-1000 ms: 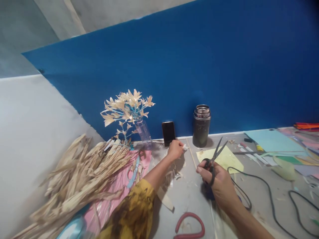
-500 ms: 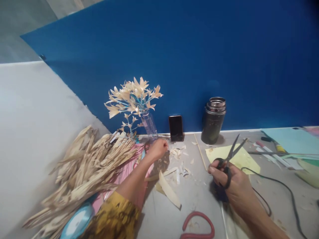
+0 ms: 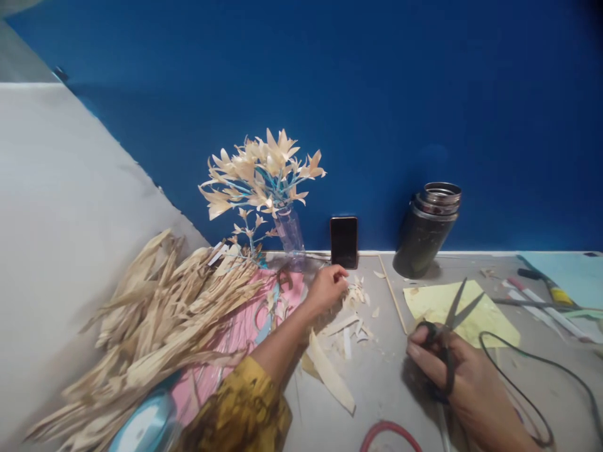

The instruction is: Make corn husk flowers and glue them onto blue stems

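Note:
My left hand reaches forward with curled fingers, its fingertips at a small heap of pale husk cuttings on the grey table. Whether it pinches a piece is unclear. My right hand grips black scissors by the handles, with the blades parted and pointing up over a yellow paper sheet. A long husk strip lies between my two arms. A large pile of dried husks lies to the left, partly on a pink sheet.
Against the blue wall stand a clear bottle of husk flowers, a black phone and a dark flask. A thin wooden stick, black cable, markers, a red ring and a blue ribbon roll lie around.
My left hand swung left toward the pink sheet, then back to the cuttings near the phone. The view shifted left and down. My right hand kept hold of the scissors.

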Demonstrator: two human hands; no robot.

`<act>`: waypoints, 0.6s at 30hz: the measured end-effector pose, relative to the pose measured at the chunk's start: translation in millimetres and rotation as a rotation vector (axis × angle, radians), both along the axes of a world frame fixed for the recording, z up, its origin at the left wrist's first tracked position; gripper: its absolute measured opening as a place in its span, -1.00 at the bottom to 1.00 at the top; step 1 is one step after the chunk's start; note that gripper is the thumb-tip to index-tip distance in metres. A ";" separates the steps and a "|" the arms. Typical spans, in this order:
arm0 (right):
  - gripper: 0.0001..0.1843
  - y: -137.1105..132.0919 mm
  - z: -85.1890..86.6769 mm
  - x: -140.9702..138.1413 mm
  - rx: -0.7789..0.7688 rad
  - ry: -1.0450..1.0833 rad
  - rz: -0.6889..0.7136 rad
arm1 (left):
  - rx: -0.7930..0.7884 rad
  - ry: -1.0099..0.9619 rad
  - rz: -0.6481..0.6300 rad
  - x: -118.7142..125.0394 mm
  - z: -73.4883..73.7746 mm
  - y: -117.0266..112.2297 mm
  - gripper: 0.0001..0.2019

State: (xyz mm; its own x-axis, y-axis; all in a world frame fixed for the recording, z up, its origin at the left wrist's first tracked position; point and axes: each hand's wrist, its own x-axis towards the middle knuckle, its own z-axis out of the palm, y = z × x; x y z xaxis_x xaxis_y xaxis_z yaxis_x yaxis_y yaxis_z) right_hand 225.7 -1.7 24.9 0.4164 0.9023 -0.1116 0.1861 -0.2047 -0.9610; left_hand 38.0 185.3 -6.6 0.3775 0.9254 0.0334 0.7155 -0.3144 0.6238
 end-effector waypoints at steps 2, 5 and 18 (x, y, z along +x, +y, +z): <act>-0.59 0.1 -0.9 1.1 -0.006 0.008 0.002 | -0.001 -0.013 0.036 -6.3 3.6 7.2 -0.74; -0.60 0.1 -7.6 4.1 -0.009 0.032 0.034 | -0.044 0.018 0.024 -18.1 8.9 7.7 -0.82; -0.63 0.8 -21.1 7.9 0.047 0.044 0.044 | -0.047 -0.240 0.117 -8.9 29.3 10.5 -0.89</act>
